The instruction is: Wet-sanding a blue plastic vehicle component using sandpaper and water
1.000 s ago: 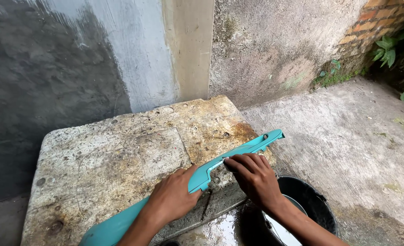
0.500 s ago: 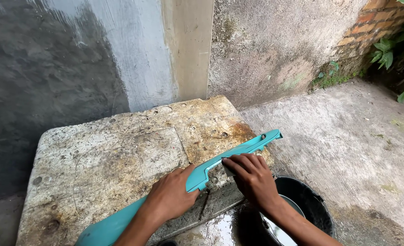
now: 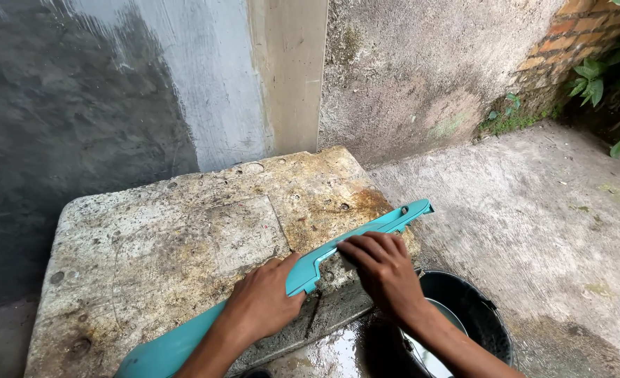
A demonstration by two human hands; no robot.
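The stained concrete counter (image 3: 149, 245) carries a long teal plastic panel (image 3: 366, 234), which lies slanting along the counter's near edge towards its right corner. Below that corner stands a black bucket (image 3: 485, 318) (wet ground is beside it). The step in hand seems to be rubbing the panel clean. The left hand (image 3: 264, 304) presses the panel down, fingers together and flat. The right hand (image 3: 383, 269) lies palm down, fingers bent and close, pressing on the panel's middle.
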